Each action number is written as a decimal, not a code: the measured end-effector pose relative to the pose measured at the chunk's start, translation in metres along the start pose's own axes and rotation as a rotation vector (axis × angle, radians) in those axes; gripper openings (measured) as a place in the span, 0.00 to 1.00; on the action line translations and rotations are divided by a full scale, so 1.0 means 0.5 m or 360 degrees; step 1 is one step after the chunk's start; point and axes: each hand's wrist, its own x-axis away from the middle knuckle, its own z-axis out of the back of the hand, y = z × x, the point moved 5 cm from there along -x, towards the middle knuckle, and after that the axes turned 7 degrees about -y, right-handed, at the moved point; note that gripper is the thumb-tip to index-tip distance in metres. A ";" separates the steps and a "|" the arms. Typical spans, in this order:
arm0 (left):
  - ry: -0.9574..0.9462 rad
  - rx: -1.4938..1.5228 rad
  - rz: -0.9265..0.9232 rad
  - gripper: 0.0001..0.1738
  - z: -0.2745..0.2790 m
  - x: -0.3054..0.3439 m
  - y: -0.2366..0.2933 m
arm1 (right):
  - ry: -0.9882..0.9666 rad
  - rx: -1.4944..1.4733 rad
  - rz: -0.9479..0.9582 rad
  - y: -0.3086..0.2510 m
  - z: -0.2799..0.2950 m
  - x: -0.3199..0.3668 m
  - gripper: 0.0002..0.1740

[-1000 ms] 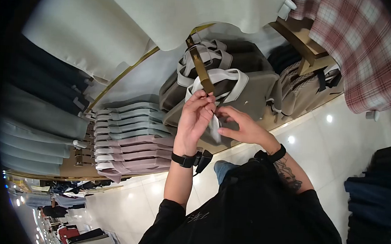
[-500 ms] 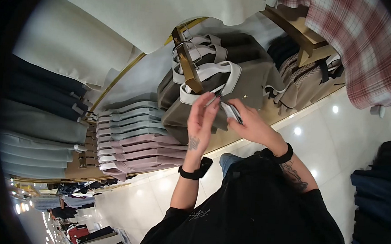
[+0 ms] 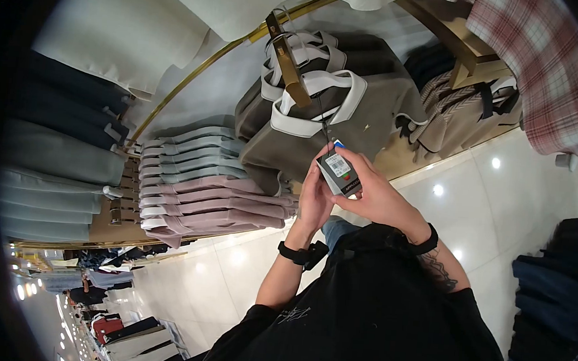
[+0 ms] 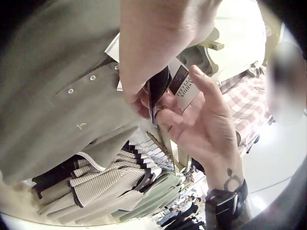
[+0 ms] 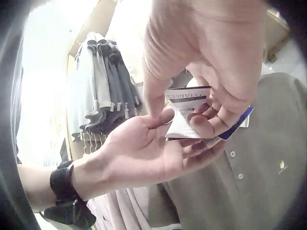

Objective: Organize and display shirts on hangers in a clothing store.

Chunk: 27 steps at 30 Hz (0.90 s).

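A small bunch of hang tags, with a white barcode label and a blue corner, hangs by a dark string from a grey-brown polo shirt with a white collar. My left hand holds the tags' left edge, its palm turned up under them in the right wrist view. My right hand pinches their right side, thumb low and fingers along the top. In the left wrist view a white and black card fans out beside my right thumb. A folded white tag shows between both hands in the right wrist view.
A gold bar carries the polo shirts on hangers. Pink and pale green shirts hang in a row at left. Cream garments hang above, a red plaid shirt at upper right. Dark garments line the right side.
My left hand has come down from the end of the bar to below the tags. The tags, first edge-on, now face up with the label showing; both hands have drawn together around them.
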 end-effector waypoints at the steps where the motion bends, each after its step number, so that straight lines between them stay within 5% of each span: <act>1: 0.0003 0.0013 0.0003 0.34 0.005 0.001 -0.003 | -0.0014 -0.0032 -0.0006 -0.001 0.000 0.000 0.49; 7: 0.0104 0.0016 -0.0022 0.30 0.017 0.007 -0.001 | -0.0036 -0.0720 -0.0023 0.009 -0.003 -0.006 0.34; 10: 0.0302 -0.0250 -0.0035 0.23 0.029 0.010 -0.001 | -0.0083 -0.1167 -0.0427 0.009 0.022 -0.011 0.28; 17: 0.0387 -0.0840 -0.0212 0.21 0.054 0.012 0.021 | 0.0207 -0.1006 -0.0397 0.006 0.051 -0.032 0.22; 27: 0.0438 -0.0385 -0.0274 0.29 0.053 0.007 0.030 | 0.0203 -0.0605 -0.0079 0.090 0.023 -0.035 0.19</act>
